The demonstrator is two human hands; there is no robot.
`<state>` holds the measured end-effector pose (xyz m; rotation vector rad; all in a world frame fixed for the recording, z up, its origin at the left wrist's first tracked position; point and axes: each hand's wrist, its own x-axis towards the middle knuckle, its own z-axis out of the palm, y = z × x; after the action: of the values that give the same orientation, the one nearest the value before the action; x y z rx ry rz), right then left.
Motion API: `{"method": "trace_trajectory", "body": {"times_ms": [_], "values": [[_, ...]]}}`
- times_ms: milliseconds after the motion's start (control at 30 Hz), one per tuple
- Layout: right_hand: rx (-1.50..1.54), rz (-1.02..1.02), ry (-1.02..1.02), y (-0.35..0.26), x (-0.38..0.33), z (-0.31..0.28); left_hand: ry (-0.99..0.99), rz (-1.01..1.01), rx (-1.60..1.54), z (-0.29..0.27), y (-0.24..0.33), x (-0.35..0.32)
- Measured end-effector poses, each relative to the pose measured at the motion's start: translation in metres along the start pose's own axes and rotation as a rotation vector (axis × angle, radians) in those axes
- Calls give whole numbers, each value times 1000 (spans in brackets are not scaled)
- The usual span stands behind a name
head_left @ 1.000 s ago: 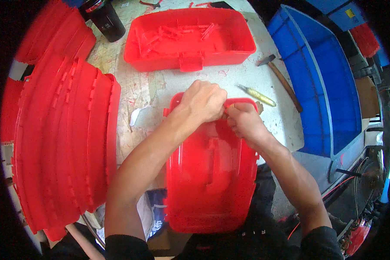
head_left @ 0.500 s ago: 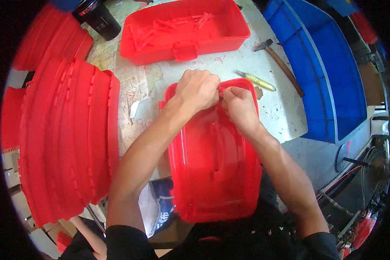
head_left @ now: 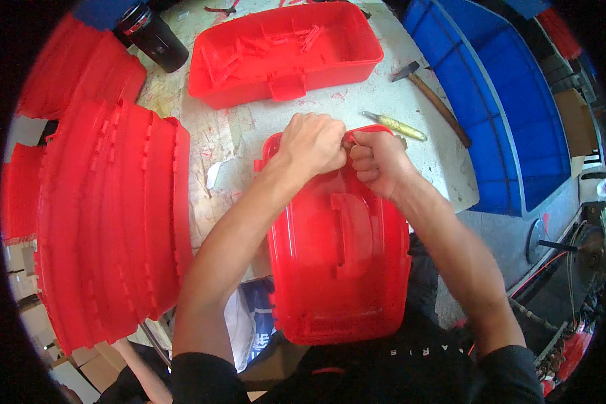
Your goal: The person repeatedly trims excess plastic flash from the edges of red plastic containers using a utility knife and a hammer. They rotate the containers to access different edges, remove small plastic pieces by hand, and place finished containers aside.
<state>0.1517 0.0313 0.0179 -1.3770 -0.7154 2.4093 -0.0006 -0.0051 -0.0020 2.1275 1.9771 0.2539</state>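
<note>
A glossy red plastic lid (head_left: 303, 269) with rounded corners and a raised handle-like part (head_left: 349, 236) in its middle leans between the table edge and my body. At its far end my left hand (head_left: 312, 143) is closed over the rim, knuckles up. Close beside it, my right hand (head_left: 382, 161) has its fingers curled in and thumb pressed at the same end. Whatever small piece its fingertips pinch is hidden. Just beyond the right hand lies a yellow-handled knife-like tool (head_left: 400, 126).
An open red box (head_left: 249, 91) holding thin red strips stands at the far side. Nested red shells (head_left: 108, 222) rise on the left, near a black tumbler (head_left: 156, 42). At right are a hammer (head_left: 438, 108) and a blue crate (head_left: 481, 108). Another person's arm (head_left: 141, 370) shows lower left.
My right hand has turned and shifted slightly right, its curled fingers now more visible. My left hand keeps its place on the lid's far end. The whole view has shifted a little.
</note>
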Motion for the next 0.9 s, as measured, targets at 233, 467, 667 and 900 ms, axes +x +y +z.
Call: {"method": "trace_trajectory", "body": {"times_ms": [233, 467, 667, 900], "values": [[23, -29, -9, 4, 0, -4, -137, 21, -46, -8, -1, 1], [94, -111, 27, 17, 6, 1, -157, 10, -148, -14, -1, 0], [54, 24, -69, 10, 10, -14, -250, 19, -216, -16, 3, 2], [-401, -218, 30, 18, 15, -18, -249, 14, -218, -18, 9, -3]]}}
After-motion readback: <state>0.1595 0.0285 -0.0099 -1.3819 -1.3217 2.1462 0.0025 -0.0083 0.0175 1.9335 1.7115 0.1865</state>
